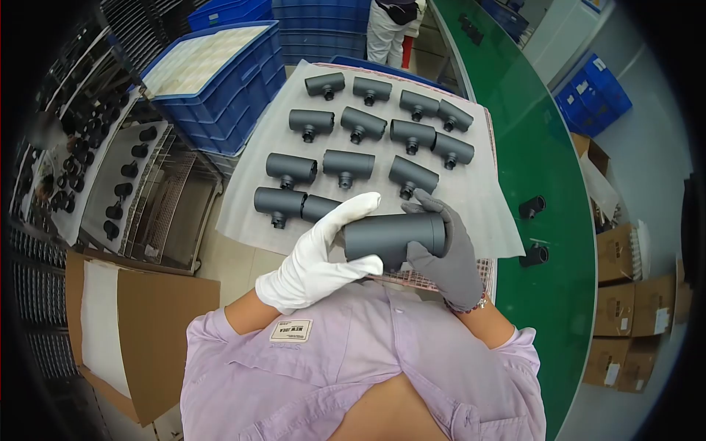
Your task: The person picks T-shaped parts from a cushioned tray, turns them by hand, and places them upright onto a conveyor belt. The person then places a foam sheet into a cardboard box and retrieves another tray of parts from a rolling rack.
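A dark grey cylindrical housing lies sideways between my two hands, close to my chest. Its short stub underneath is partly hidden. My left hand, in a white glove, cups the left end with the thumb and fingers to either side. The right end is gripped by my right hand, in a grey glove, with its thumb across the front. Beyond them, rows of similar housings with short black necks, such as one housing, lie on a white sheet. One housing is partly covered by my left glove.
On the right runs a green conveyor belt carrying two dark parts. Blue crates stand back left, near a rack of parts. An open cardboard box is at lower left. Another person stands at the far end.
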`<action>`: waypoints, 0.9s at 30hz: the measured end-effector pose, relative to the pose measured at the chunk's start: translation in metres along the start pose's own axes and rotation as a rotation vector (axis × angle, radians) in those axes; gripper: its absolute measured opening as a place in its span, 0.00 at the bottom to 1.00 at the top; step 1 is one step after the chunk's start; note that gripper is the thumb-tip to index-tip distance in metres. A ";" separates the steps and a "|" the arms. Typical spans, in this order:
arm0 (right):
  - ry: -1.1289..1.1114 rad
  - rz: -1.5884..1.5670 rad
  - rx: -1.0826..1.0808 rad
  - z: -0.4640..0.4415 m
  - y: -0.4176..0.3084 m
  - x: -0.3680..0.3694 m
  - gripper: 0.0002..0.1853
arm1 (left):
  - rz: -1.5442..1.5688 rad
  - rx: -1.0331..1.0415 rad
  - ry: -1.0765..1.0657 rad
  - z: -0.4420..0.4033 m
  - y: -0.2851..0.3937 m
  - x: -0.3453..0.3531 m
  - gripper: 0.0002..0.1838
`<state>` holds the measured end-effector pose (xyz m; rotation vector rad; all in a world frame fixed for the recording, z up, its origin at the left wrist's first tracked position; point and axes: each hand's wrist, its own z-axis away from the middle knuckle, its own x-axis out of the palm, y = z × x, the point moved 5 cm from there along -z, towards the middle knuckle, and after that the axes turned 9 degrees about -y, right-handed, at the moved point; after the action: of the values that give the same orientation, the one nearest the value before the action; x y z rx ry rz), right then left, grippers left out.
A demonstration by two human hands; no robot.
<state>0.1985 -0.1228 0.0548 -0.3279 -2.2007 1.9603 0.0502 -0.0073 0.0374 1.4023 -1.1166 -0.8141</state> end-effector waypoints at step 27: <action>0.034 0.211 -0.165 0.042 0.025 -0.044 0.44 | -0.054 -0.113 -0.188 -0.042 -0.020 0.045 0.56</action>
<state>0.2302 -0.1719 0.0258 -0.6360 -2.3981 1.8563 0.1068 -0.0375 0.0296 1.2862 -1.1600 -1.0485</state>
